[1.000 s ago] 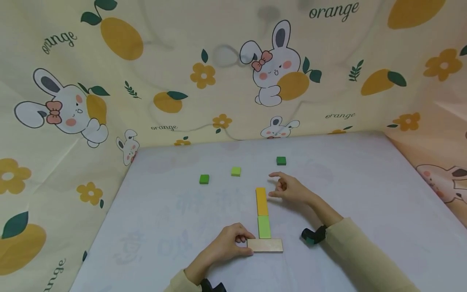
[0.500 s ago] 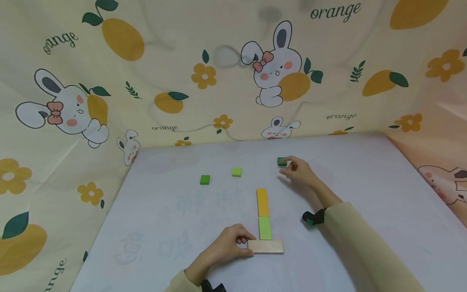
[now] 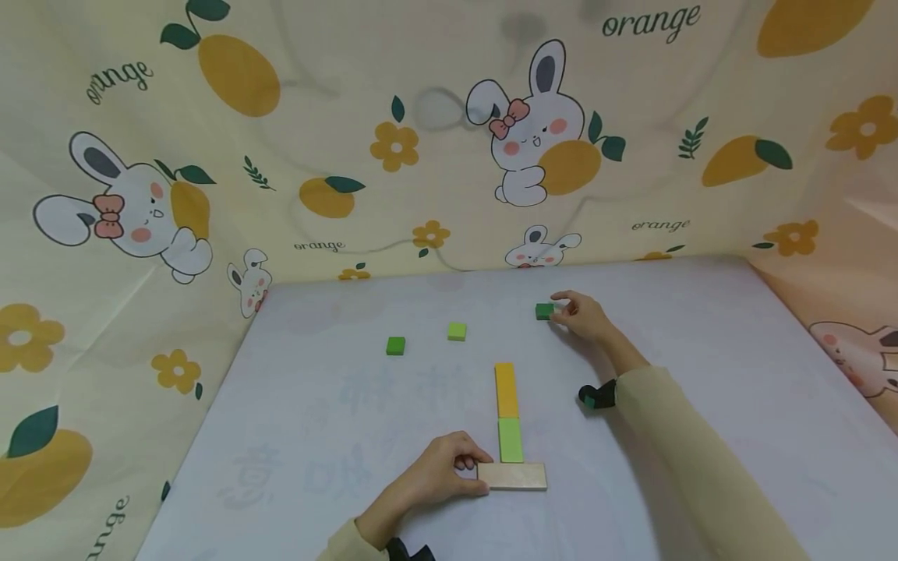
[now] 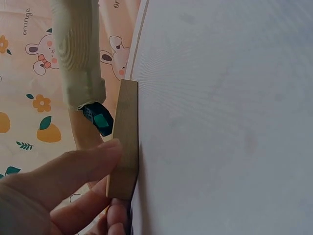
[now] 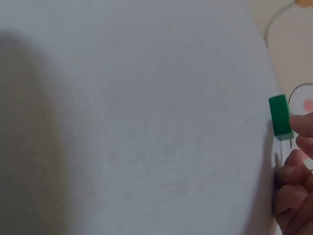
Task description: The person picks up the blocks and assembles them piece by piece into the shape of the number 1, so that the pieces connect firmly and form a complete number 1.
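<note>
Backdrop (image 3: 463, 199): cream cloth, bunny-and-orange print, hanging behind a white table (image 3: 316, 405).
Left hand (image 3: 447, 467): thumb and fingers are pinching the left end of the plank (image 3: 515, 477), which is lying crosswise near the wearer.
Stem: lime block (image 3: 510, 441) is touching the plank's far edge; yellow block (image 3: 507, 390) is lying end to end beyond it.
Right hand (image 3: 582, 315): thumb and forefinger are sitting at the right end of the dark green block (image 3: 543, 312), far side (can't tell if they're pinching).
Spares: lime square (image 3: 457, 332), green square (image 3: 396, 346) are lying apart, further left.
</note>
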Available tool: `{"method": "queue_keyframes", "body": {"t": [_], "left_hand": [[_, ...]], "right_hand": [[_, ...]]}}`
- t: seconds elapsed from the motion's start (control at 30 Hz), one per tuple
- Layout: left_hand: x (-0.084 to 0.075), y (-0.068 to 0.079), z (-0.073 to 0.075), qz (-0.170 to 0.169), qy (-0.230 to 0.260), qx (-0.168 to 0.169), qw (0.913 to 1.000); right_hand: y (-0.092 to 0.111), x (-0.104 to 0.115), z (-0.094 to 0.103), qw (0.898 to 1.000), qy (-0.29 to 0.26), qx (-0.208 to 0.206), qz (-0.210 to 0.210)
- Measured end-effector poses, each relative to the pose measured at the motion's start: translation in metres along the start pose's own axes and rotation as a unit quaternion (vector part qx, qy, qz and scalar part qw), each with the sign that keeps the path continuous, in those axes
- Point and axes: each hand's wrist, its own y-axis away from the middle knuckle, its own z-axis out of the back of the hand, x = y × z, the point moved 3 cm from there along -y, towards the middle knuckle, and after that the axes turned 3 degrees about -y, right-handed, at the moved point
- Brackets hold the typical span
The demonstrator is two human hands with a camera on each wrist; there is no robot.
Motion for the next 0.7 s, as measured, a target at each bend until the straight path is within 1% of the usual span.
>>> {"method": "queue_keyframes", "body": {"t": [0.2,0.4,0.53,0.7], "left_hand": [[-0.0011,0.0002,0.0004,0.002,0.006,0.001,1.0],[-0.0017,0.0001,0.0001,-0.001,0.006,0.002,1.0],[-0.001,0.0,0.0,-0.002,0.006,0.001,1.0],[-0.0002,0.0,0.0,-0.002,0.004,-0.001,1.0]], "right_hand": [[-0.0022,-0.0011,-0.0017,0.999,0.028,0.018,0.006],[-0.0033,-0.0024,-0.0023,0.998,0.052,0.02,0.002],[-0.0045,-0.0034,-0.0024,0.998,0.052,0.016,0.008],[-0.005,-0.0054,-0.0034,0.999,0.035,0.012,-0.001]]}}
